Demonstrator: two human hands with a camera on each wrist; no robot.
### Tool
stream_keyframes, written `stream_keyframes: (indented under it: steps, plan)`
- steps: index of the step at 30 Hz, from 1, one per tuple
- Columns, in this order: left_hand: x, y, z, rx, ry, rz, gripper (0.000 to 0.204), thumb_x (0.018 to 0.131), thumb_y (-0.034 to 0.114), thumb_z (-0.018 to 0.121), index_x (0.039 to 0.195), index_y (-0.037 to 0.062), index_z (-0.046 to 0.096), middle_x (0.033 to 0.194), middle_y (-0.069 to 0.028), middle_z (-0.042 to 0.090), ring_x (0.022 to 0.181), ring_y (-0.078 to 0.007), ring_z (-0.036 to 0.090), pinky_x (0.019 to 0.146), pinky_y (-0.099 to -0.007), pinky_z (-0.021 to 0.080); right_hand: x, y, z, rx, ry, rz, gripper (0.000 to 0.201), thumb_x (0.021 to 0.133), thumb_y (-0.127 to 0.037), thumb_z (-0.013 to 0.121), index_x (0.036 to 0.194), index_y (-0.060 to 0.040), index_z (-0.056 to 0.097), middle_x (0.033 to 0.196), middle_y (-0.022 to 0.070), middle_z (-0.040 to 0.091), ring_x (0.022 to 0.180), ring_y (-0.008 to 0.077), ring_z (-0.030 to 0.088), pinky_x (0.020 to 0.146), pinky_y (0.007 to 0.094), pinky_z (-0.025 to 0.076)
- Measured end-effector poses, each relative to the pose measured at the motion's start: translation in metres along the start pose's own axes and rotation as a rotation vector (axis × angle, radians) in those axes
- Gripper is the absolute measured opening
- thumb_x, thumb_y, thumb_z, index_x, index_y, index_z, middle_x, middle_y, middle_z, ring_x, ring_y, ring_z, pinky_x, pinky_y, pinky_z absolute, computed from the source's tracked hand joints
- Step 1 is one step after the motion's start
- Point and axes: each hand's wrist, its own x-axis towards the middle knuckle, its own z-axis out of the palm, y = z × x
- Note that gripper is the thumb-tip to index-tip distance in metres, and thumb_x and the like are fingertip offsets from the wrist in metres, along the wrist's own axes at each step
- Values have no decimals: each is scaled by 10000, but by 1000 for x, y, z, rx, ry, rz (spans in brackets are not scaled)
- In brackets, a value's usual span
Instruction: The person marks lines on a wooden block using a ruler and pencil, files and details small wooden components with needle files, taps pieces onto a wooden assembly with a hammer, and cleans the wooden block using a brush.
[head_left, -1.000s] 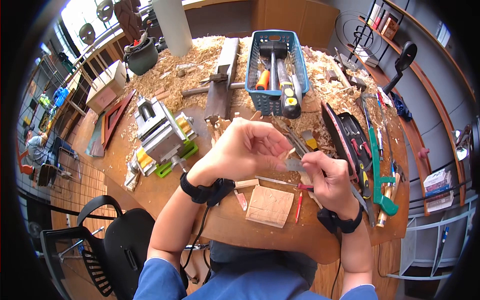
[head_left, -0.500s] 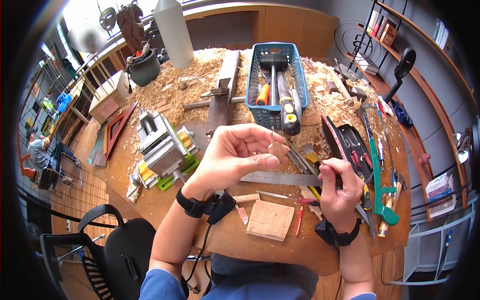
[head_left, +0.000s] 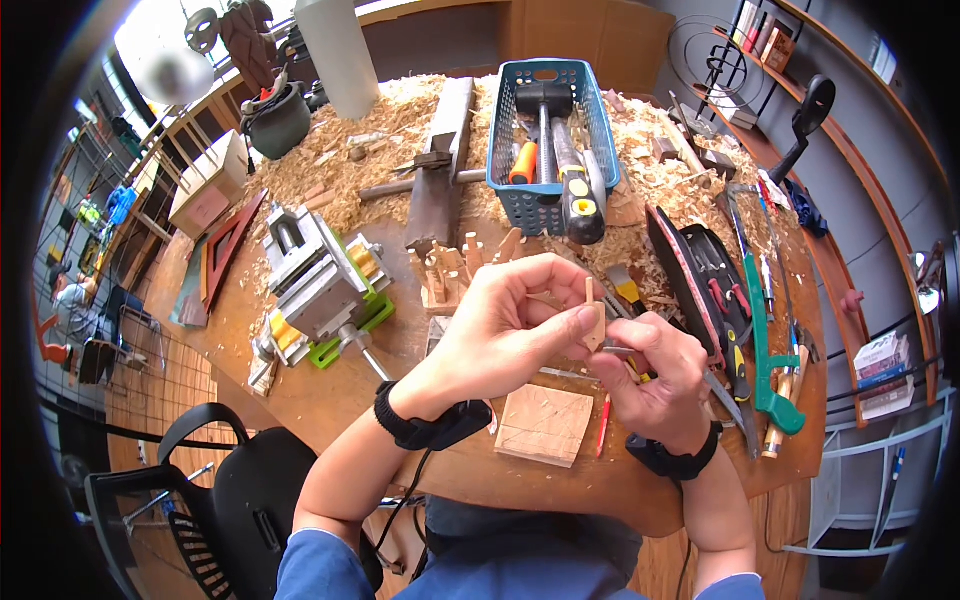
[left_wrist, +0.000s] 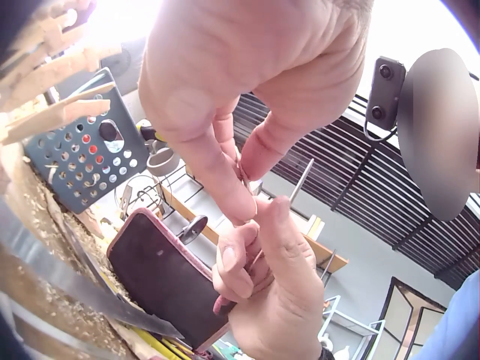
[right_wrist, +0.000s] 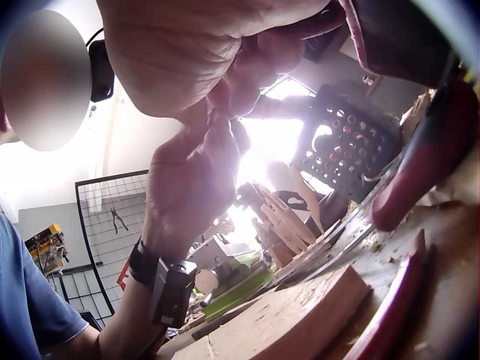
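My left hand [head_left: 520, 325] pinches a small pale wood piece [head_left: 597, 325] with a thin peg sticking up, between thumb and fingertips. Close beside it, my right hand [head_left: 660, 370] holds a steel ruler [left_wrist: 302, 178] between thumb and curled fingers. The ruler shows almost edge-on in the left wrist view, a thin grey strip rising past the right thumb. Both hands' fingertips come together at the wood piece, above the workbench. Below lie a square wooden board [head_left: 545, 422] with pencil lines and a red pencil [head_left: 604, 425].
A grey vise [head_left: 318, 285] stands left, near a wooden carving with finger-like prongs [head_left: 470, 268]. Behind are a blue tool basket [head_left: 535, 208] and heaped wood shavings [head_left: 395, 130]. An open tool case [head_left: 685, 280] and a green-handled saw [head_left: 775, 405] lie to the right.
The ruler was near the wood piece, then showed its long face below it with the hands apart. Now the hands have met again and the ruler is turned nearly edge-on.
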Motion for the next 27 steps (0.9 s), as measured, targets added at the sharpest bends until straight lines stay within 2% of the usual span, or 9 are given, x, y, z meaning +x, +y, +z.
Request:
stream_keyframes:
  steps: [4, 8, 12, 16, 17, 20, 21, 25, 27]
  plan:
    - [3, -5, -4, -9, -38, 52, 256, 1027, 64, 664, 1252, -52, 621, 998, -58, 719, 909, -102, 729, 799, -272, 647, -8, 7, 10, 117, 26, 144, 165, 905, -112, 800, 989, -24, 689, 699, 89, 633, 521, 183, 595, 480, 305, 444]
    - [4, -3, -2, 24, 68, -7, 212, 1040, 121, 668, 1155, -57, 684, 900, -67, 749, 800, -103, 741, 765, -261, 643, -8, 3, 8, 218, 40, 241, 113, 936, -74, 750, 968, 7, 678, 712, 49, 664, 525, 76, 552, 479, 261, 422]
    - [4, -3, -11, 143, 78, 6, 244, 1021, 161, 709, 1097, -71, 718, 864, -80, 761, 775, -104, 741, 737, -250, 629, -8, 6, 4, 156, 3, 191, 90, 925, -46, 744, 964, 4, 679, 704, 33, 659, 513, 48, 502, 480, 234, 393]
    - [1, 9, -19, 229, 31, -66, 214, 936, 170, 818, 980, -35, 772, 786, -32, 751, 709, -66, 705, 654, -213, 573, 1, -4, -7, 94, 24, 305, 250, 976, -216, 627, 1053, 18, 671, 727, 61, 590, 619, 129, 526, 584, 302, 427]
    - [-1, 15, -19, 268, -14, -167, 220, 918, 172, 837, 981, -29, 772, 792, -28, 751, 707, -61, 696, 650, -212, 566, 3, 2, -8, 115, 29, 273, 297, 987, -224, 571, 1098, 32, 671, 754, 83, 592, 655, 153, 542, 618, 312, 441]
    - [1, 9, -25, 544, -176, -134, 177, 921, 136, 820, 962, -27, 767, 801, -22, 752, 734, -65, 697, 657, -231, 565, 1, 8, -7, 109, 27, 295, 377, 1007, -128, 443, 1246, 60, 667, 815, 110, 611, 742, 205, 594, 705, 316, 480]
    - [4, 3, -28, 598, -258, -47, 137, 926, 78, 780, 962, -51, 757, 800, -41, 756, 753, -92, 713, 684, -250, 575, 4, 11, -3, 73, 64, 253, 352, 1015, -89, 470, 1269, 44, 675, 824, 106, 621, 751, 197, 604, 713, 307, 489]
    - [5, -11, -25, 641, -350, -129, 107, 931, 31, 721, 981, -54, 762, 813, -71, 764, 775, -111, 733, 712, -257, 578, 0, 15, 8, 136, 154, 86, 337, 995, 24, 602, 1314, -10, 705, 840, 91, 653, 748, 163, 619, 706, 278, 508]
    - [7, -9, -24, 753, -347, -120, 114, 908, 34, 743, 993, -36, 772, 811, -69, 765, 770, -118, 733, 703, -265, 575, 3, 10, 2, 139, 77, 40, 345, 978, 33, 637, 1311, -19, 714, 841, 88, 662, 736, 150, 615, 692, 274, 508]
